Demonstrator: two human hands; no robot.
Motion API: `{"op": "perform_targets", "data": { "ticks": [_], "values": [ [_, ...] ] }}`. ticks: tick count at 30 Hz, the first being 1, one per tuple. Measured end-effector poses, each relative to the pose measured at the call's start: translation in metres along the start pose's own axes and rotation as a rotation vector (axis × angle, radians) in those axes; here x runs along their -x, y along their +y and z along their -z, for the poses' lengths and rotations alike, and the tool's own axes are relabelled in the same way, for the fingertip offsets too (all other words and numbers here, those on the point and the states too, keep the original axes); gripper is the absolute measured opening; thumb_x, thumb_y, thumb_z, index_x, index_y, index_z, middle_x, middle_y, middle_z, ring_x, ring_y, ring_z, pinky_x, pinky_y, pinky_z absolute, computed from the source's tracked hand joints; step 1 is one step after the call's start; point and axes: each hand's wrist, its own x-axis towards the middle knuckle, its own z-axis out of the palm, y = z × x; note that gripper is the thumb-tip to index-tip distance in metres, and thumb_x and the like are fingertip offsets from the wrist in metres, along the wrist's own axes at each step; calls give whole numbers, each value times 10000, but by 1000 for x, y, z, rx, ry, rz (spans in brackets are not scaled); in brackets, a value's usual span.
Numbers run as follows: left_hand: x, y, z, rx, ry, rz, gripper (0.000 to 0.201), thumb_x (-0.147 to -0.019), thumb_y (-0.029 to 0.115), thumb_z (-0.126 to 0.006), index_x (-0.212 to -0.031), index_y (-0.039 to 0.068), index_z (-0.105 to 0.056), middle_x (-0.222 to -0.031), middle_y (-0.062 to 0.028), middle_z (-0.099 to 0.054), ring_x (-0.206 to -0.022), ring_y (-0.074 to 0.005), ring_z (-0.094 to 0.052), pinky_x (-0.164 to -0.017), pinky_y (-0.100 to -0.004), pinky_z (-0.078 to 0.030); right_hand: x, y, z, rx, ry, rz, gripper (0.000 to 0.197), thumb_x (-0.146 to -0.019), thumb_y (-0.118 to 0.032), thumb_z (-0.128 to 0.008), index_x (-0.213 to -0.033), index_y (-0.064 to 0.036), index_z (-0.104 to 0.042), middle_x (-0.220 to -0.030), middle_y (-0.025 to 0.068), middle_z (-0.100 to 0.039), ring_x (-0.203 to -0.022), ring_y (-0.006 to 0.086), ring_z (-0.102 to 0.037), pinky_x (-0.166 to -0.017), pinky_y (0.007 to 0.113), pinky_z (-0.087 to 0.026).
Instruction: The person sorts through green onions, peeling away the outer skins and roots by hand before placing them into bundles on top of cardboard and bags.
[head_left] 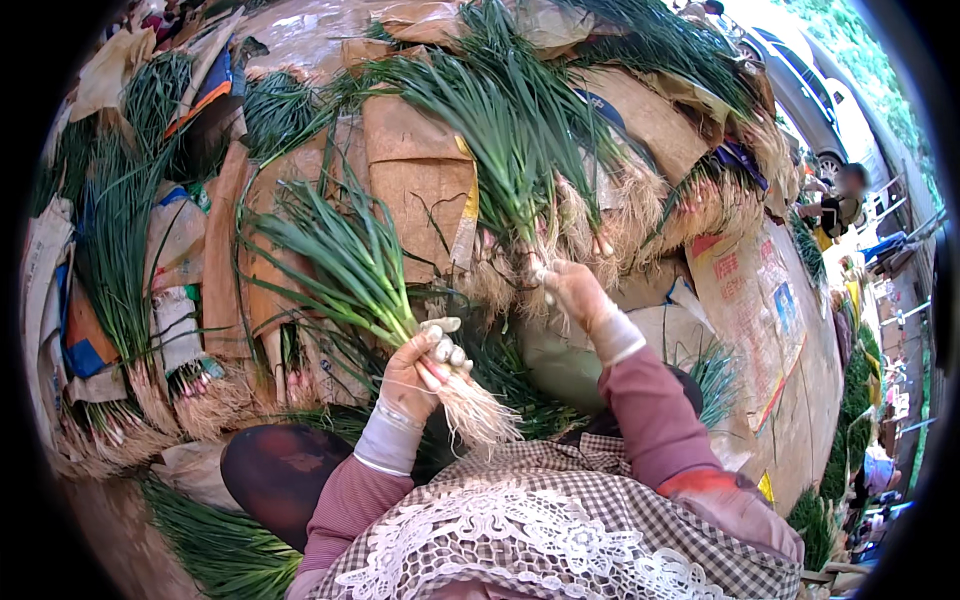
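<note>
My left hand (418, 372) is closed round the lower stems of a bunch of spring onions (365, 265). Their green leaves point up and to the left, and pale stringy roots hang out below my fist. White coverings wrap the fingertips of this hand. Farther right, my right hand (575, 290) has its fingers pinched at the root end of spring onions (520, 165) in a large pile. It grips there, though how many stems it has hold of is hidden. Both wrists wear pale cuffs.
Brown paper sheets (418, 170) lie under and between more spring onion heaps. Bundles (120, 250) line the left side, roots toward me. Loose greens (225, 545) lie by my knee (285, 475). A flattened printed carton (750, 310) is at right; a car (805, 90) and another person (845, 200) are beyond.
</note>
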Motion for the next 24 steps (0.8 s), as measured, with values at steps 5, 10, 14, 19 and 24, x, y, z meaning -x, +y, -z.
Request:
{"op": "perform_targets", "data": {
  "ticks": [5, 10, 14, 19, 24],
  "values": [
    [-6, -7, 18, -183, 139, 32, 206, -774, 136, -460, -872, -31, -529, -999, -211, -529, -994, -355, -472, -850, -434, -389, 41, -3, -41, 331, 172, 213, 201, -772, -242, -518, -793, -44, -486, -621, 119, -516, -560, 223, -499, -534, 320, -399],
    [-8, -17, 27, -385, 198, 123, 224, -773, 95, -494, -931, -60, -529, -860, -147, -582, -705, -179, -566, -694, -272, -461, 66, 28, -74, 778, -417, 406, 295, -758, -345, -499, -897, -85, -471, -702, 149, -557, -686, 288, -555, -627, 347, -439],
    [0, -26, 16, -381, 350, 81, 221, -794, 133, -489, -912, -48, -533, -839, -143, -584, -666, -187, -560, -682, -304, -464, 30, 54, -54, -277, -509, -199, 418, -772, -424, -479, -979, -61, -495, -907, 36, -521, -850, 165, -492, -759, 316, -396],
    [3, -28, 15, -281, 231, 105, 216, -797, 194, -493, -809, -17, -540, -817, -139, -572, -682, -225, -549, -676, -335, -458, 10, 24, -99, -996, -493, -279, 389, -846, -369, -373, -1047, -49, -465, -848, 44, -519, -739, 137, -496, -636, 264, -410],
    [9, -14, 11, 41, 56, 72, 195, -783, 191, -499, -680, 26, -514, -775, -127, -558, -697, -245, -544, -668, -356, -451, -51, 1, -60, -479, 36, -162, 214, -802, -183, -479, -944, -22, -485, -700, 57, -498, -574, 135, -459, -499, 269, -397]
  ]
}}
